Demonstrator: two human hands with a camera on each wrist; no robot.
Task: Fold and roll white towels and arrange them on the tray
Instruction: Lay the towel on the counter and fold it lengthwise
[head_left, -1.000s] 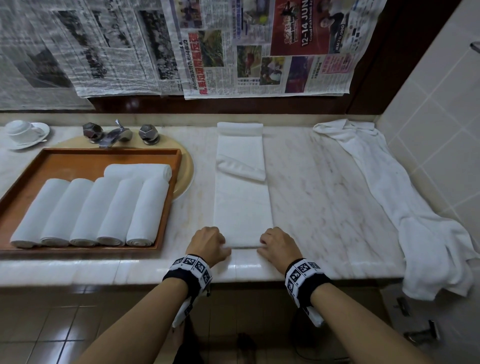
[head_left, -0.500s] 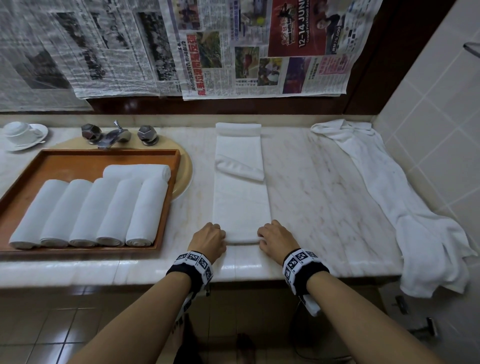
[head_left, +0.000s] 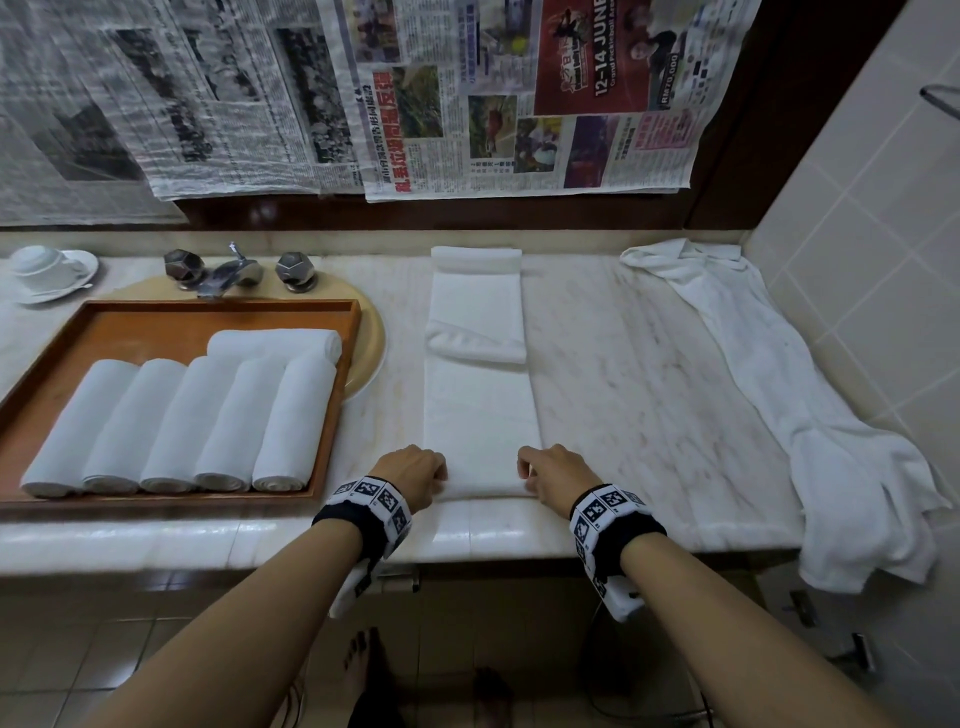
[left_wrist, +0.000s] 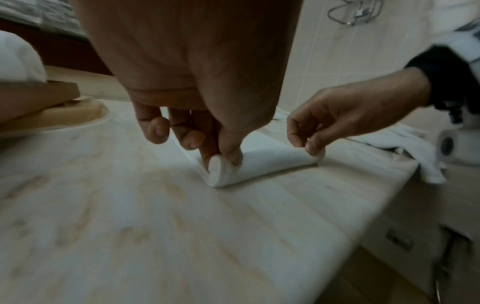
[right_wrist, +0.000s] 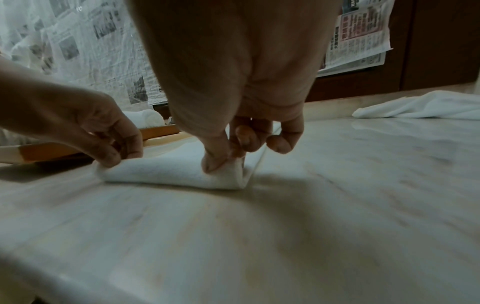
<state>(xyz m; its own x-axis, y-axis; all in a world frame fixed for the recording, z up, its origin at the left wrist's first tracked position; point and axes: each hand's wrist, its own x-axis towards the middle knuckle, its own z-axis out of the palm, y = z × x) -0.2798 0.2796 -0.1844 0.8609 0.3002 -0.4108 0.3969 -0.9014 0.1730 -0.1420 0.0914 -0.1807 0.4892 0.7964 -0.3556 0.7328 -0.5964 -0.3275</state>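
Here the towel lies as a long folded strip on the counter, near end curled into a small roll. Left hand pinches the roll's left end, right hand its right end, fingers curled. Tray at left holds what looks like six rolls. A loose cloth lies at right.

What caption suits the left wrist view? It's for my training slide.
Both hands, left hand and right hand, pinch the ends of a white towel, starting its roll on the marble counter.
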